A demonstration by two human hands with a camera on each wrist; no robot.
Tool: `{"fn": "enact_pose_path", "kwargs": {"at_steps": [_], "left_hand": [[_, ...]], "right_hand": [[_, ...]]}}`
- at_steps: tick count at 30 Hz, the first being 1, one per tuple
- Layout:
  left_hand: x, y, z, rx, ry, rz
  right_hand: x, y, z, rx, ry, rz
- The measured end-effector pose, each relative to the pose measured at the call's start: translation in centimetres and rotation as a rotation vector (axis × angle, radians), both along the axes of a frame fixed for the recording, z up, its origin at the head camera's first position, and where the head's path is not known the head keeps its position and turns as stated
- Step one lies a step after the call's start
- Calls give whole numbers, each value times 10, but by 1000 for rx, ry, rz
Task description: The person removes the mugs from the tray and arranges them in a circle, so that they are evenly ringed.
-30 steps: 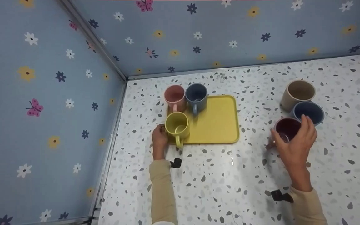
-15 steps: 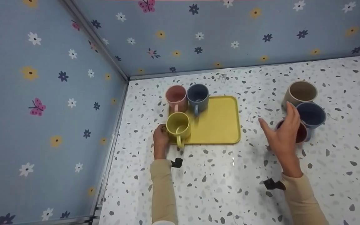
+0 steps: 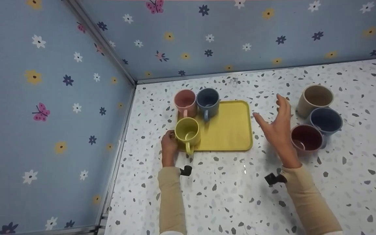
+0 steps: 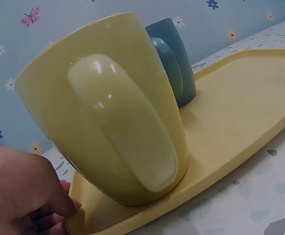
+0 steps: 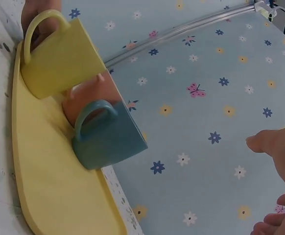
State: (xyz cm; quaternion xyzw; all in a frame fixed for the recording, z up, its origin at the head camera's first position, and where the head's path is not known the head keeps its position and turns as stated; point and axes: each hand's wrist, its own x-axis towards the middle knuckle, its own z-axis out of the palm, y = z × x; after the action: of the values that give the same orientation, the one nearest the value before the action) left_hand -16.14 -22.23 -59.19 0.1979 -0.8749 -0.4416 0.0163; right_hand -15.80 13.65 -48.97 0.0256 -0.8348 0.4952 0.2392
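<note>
My left hand (image 3: 169,143) grips the left edge of a yellow tray (image 3: 232,130), with the thumb on its rim (image 4: 76,208). Right beside that hand, a yellow mug (image 4: 108,107) stands upright on the tray's near left corner, handle towards me. Behind it stand a pink mug (image 3: 185,101) and a blue-grey mug (image 3: 208,101), close together. My right hand (image 3: 279,130) hovers between the tray and the right-hand mugs, thumb and fingers spread, holding nothing. Nearest to it on the right is a maroon mug (image 3: 306,138).
A blue mug (image 3: 325,120) and a beige mug (image 3: 314,99) stand close behind the maroon one on the speckled table (image 3: 220,195). Flower-patterned panels (image 3: 233,36) close off the back and left sides.
My right hand has come away from the maroon mug and moved left towards the tray, fingers spread. The left hand keeps its place at the tray; the mugs there stay put.
</note>
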Motion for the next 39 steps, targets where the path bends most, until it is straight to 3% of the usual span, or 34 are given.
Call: {"fn": "enact_pose_path", "kwargs": {"at_steps": [7, 11, 21, 39], "left_hand": [[1, 0, -1, 2, 12, -4], [1, 0, -2, 12, -5, 2], [0, 0, -2, -35, -3, -6], [0, 0, -2, -19, 8, 3]], "right_hand": [[-17, -18, -8, -46, 44, 98], [-27, -26, -18, -43, 8, 142], [-49, -46, -30, 11, -40, 194], [-77, -80, -41, 148, -75, 315]]}}
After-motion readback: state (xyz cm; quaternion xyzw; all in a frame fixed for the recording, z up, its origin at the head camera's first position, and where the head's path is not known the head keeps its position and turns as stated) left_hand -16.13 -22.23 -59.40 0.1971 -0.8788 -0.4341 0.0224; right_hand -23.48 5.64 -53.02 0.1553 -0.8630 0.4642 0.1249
